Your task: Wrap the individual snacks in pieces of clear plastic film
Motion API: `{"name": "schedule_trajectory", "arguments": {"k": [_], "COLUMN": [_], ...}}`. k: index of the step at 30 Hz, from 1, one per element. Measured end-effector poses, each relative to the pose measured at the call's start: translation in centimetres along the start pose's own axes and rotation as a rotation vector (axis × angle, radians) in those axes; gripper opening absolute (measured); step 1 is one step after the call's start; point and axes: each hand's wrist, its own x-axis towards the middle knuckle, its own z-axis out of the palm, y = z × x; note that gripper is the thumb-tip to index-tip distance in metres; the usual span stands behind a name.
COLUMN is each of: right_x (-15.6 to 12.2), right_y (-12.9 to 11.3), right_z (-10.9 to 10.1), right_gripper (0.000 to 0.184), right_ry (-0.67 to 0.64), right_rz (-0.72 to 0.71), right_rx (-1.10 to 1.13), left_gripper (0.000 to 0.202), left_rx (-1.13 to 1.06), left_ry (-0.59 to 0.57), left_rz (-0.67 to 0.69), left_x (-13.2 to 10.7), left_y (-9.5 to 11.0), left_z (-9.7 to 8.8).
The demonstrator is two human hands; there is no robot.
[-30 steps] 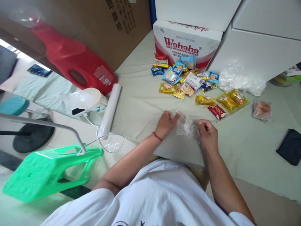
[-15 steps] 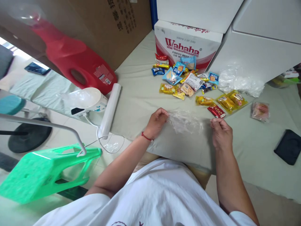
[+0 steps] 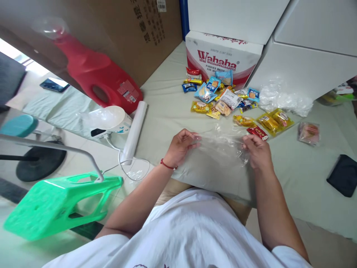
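Clear, crinkled plastic film is spanning wider than before above pale-green cloth | left hand, right hand: each grip pinching one end | seemingly spreading it; next calling for steady pinches

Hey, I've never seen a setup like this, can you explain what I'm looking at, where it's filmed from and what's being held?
There's no machine here, just a person's bare hands. One camera, worn on the head, looks forward and down, so the white shirt at the bottom is the wearer's own. The left hand and right hand hold thin clear plastic spread between them; whether it's a bag is hard to tell. On the pale green cloth lie wrapped snacks, many piled before a Wahaha box, with a crumpled plastic heap to the right.
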Motion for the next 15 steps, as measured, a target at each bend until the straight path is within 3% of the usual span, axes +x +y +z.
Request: {"name": "schedule_trajectory", "arguments": {"k": [3, 7, 10, 13, 15], "right_x": [-0.2, -1.4, -1.8, -1.9, -1.8], "right_y": [1.1, 2.2, 2.2, 1.7, 1.4], "right_z": [-1.3, -1.9, -1.3, -0.7, -0.5], "right_gripper": [0.037, 0.032, 0.032, 0.034, 0.036], "right_ry": [0.174, 0.221, 0.172, 0.097, 0.043], "right_rz": [0.09, 0.159, 0.157, 0.141, 0.135], "right_rx": [0.112, 0.047, 0.012, -0.029, -0.039], "left_gripper": [0.041, 0.034, 0.035, 0.05, 0.074], "left_rx": [-0.039, 0.151, 0.423, 0.747, 1.017], "left_ry": [0.162, 0.31, 0.393, 0.38, 0.293], "left_rz": [-0.086, -0.207, -0.001, 0.234, 0.258], "left_x": [-0.4, -2.0, -2.9, -1.8, 0.1], "left_y": [-0.4, -1.1, -0.5, 0.5, 0.6], "left_z": [-2.0, -5.1, -6.2, -4.3, -1.5]}}
